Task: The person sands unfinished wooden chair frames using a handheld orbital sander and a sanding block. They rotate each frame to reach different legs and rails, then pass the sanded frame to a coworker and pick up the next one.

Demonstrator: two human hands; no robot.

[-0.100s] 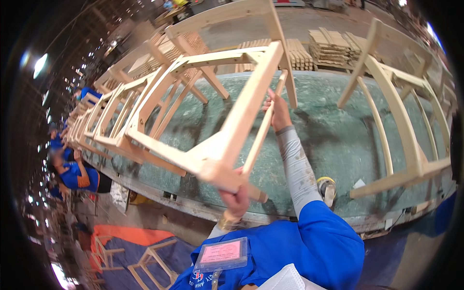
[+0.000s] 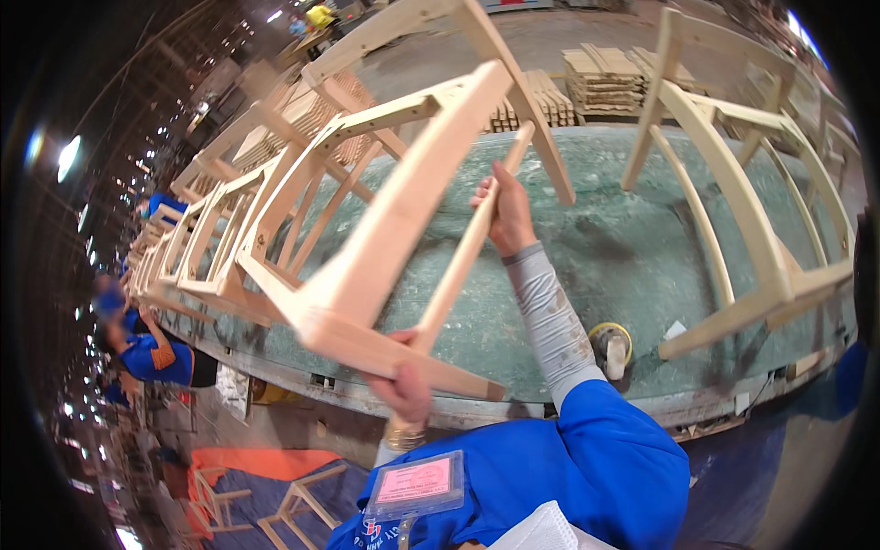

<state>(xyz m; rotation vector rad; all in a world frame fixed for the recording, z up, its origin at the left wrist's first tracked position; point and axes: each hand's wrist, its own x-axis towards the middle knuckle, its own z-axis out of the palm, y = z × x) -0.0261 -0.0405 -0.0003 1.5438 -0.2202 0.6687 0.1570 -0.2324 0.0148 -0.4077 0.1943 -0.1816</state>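
A pale bare-wood chair frame (image 2: 394,215) with no seat panel leans tilted over the green work surface. My right hand (image 2: 509,211) is closed around its side stretcher (image 2: 463,252), toward the back leg. Nearer to me, my left hand (image 2: 403,392) grips the front leg (image 2: 390,353) close to where the stretcher meets it; part of the fingers is hidden behind the wood. A round power sander (image 2: 611,346) with a yellowish rim sits on the table right of my right forearm.
The long green table (image 2: 568,293) carries another chair frame (image 2: 724,183) at the right and a row of frames (image 2: 206,229) at the left. Stacked wood parts (image 2: 600,81) stand behind. A co-worker in blue (image 2: 156,357) is at the left. Small frames (image 2: 298,504) lie on floor sheeting.
The chair frame has swung left, its near front corner moving left with my left hand. My right hand has shifted slightly left, still holding the stretcher.
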